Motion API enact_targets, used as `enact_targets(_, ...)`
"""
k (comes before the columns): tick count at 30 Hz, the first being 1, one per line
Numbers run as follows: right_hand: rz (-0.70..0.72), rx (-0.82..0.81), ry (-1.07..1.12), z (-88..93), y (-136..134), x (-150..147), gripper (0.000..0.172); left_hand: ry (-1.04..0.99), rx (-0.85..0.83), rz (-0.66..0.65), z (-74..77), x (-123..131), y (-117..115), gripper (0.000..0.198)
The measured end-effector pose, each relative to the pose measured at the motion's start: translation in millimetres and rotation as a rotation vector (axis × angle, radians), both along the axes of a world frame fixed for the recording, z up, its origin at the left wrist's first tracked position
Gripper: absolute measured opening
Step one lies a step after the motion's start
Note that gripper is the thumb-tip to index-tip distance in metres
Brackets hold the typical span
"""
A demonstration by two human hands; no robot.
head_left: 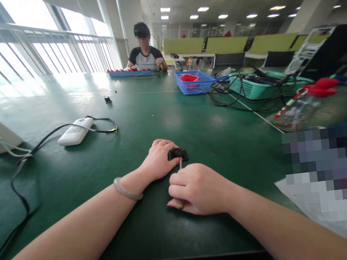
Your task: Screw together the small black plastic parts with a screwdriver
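Note:
My left hand (159, 160) rests on the green table (147, 116), its fingers curled round a small black part (178, 153) and pinning it down. A pale bangle sits on that wrist. My right hand (199, 189) is closed in a fist round a thin tool (180, 165), a small screwdriver by its look. The tool's shaft points forward and its tip touches the black part. The handle's end pokes out under my fist.
A white box with a black cable (75, 132) lies to the left. A blue basket (193, 81) and a teal basket of cables (259, 84) stand at the back right. A red-capped bottle (302, 105) lies at right. Another person (145, 54) sits at the far end.

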State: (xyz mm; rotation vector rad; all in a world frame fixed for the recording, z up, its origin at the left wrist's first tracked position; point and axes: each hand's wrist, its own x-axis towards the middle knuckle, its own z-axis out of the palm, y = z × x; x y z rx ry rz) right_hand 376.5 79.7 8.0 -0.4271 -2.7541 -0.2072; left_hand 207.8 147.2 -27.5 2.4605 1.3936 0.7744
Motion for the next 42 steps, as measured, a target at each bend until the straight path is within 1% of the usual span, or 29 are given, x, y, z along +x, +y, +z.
enact_targets(3,-0.035,-0.071,0.173,5.5,3.3,5.9,0.026,-0.006,-0.004,0.007,-1.6,-0.6,1.0,0.027)
enact_targets(6,-0.099,-0.196,0.383,11.1,9.7,14.5,0.020,0.000,-0.006,0.005,-1.2,-1.0,1.1,0.028)
enact_targets(10,-0.260,-0.240,0.614,14.9,21.2,28.1,0.014,0.015,0.000,-0.013,0.2,-0.7,0.4,0.030)
enact_targets(13,-0.368,-0.265,0.704,15.7,28.3,35.4,0.019,0.012,-0.006,0.002,-0.6,-0.5,0.3,0.034)
enact_targets(16,-0.433,-0.321,0.731,16.3,31.3,38.0,0.029,0.014,-0.022,0.007,-2.2,-0.8,0.9,0.036)
enact_targets(19,-0.455,-0.336,0.739,16.6,30.6,37.5,0.034,0.014,-0.028,0.011,-2.7,-1.1,1.4,0.036)
enact_targets(26,-0.421,-0.271,0.800,14.7,27.0,35.6,0.032,0.016,-0.040,0.012,-1.4,-1.1,1.3,0.036)
enact_targets(32,-0.399,-0.249,0.836,14.4,25.4,34.8,0.030,0.037,-0.021,0.019,-0.5,-0.1,0.6,0.036)
enact_targets(35,-0.408,-0.226,0.866,13.9,25.5,35.1,0.029,0.039,-0.028,0.028,-0.6,-0.3,0.2,0.038)
enact_targets(37,-0.438,-0.203,0.895,13.6,26.1,35.6,0.030,0.033,-0.025,0.022,-0.7,-0.5,-0.1,0.038)
enact_targets(42,-0.563,-0.159,0.975,12.8,28.3,36.4,0.034,0.013,0.009,-0.024,0.3,-0.7,-0.8,0.033)
